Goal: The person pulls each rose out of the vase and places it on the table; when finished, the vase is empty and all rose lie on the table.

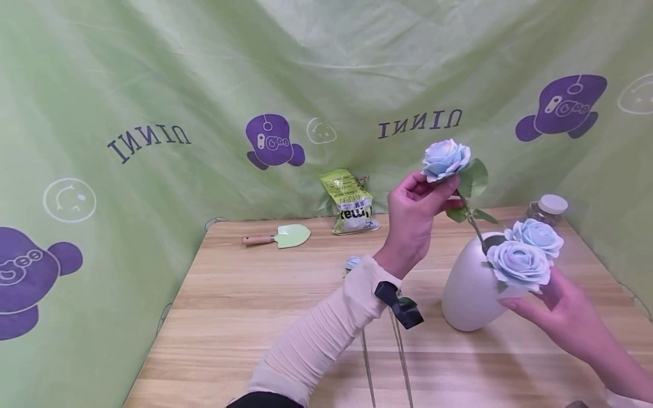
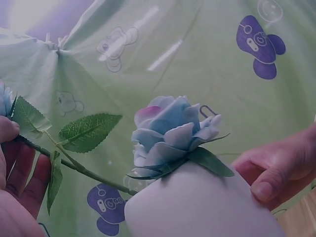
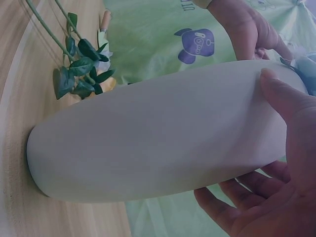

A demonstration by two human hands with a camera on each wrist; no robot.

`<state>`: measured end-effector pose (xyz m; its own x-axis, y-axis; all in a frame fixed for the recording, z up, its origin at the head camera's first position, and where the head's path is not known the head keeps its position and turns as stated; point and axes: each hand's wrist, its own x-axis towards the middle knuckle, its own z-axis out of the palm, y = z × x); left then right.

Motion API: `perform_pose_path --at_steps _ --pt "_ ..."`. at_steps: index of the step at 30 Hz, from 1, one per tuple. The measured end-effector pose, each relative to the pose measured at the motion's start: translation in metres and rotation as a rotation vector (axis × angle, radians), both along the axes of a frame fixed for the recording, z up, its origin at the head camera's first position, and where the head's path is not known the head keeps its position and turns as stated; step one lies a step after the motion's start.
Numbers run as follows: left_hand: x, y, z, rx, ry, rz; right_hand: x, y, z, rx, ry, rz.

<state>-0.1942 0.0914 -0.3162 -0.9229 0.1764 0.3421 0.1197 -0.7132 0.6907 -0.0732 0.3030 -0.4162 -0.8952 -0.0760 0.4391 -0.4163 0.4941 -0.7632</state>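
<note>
My left hand [image 1: 410, 218] pinches a light-blue artificial rose [image 1: 445, 161] just beneath its bloom. The leafy stem [image 2: 89, 173] slants down into the mouth of a white vase [image 1: 465, 294]. Two more blue roses, a front one [image 1: 519, 264] and a back one [image 1: 538, 237], lean over the vase's right rim. My right hand [image 1: 571, 317] holds the vase near its top; in the right wrist view the thumb [image 3: 284, 94] lies on one side and the fingers [image 3: 242, 195] on the other. The vase's base touches the table, and its inside is mostly hidden.
More long-stemmed flowers [image 1: 400, 345] lie on the wooden table [image 1: 229, 323], partly behind my left forearm. Along the back are a small trowel [image 1: 293, 236], a green-and-white bag [image 1: 352, 204] and a lidded jar [image 1: 548, 211]. A green curtain [image 1: 204, 73] surrounds the table.
</note>
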Motion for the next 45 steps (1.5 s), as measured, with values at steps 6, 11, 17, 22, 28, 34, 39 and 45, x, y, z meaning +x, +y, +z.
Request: perform_pose_path --at_steps 6,11,17,22,28,34,39,45 --pt "-0.004 -0.003 0.003 0.028 -0.035 0.021 0.000 0.000 0.000 0.003 -0.001 -0.012" --pt "-0.008 -0.006 0.004 0.056 -0.068 0.031 0.000 0.001 -0.002 0.004 -0.018 -0.018" --pt "-0.013 -0.010 0.001 0.071 -0.070 0.049 0.000 0.002 -0.004 -0.002 -0.023 -0.012" --pt "-0.015 -0.013 0.000 0.080 -0.061 0.049 0.000 0.003 -0.004 -0.001 -0.027 -0.019" --pt "-0.017 -0.015 0.003 0.098 -0.064 0.088 0.000 0.004 -0.004 0.018 -0.040 -0.012" --pt "-0.022 -0.021 0.005 0.122 -0.095 0.130 -0.001 0.003 -0.004 0.007 -0.035 -0.008" --pt "-0.026 -0.026 0.005 0.144 -0.137 0.141 0.000 0.002 -0.003 -0.007 -0.007 -0.020" --pt "-0.030 -0.031 0.003 0.152 -0.207 0.158 0.001 0.001 -0.002 -0.004 -0.020 -0.028"
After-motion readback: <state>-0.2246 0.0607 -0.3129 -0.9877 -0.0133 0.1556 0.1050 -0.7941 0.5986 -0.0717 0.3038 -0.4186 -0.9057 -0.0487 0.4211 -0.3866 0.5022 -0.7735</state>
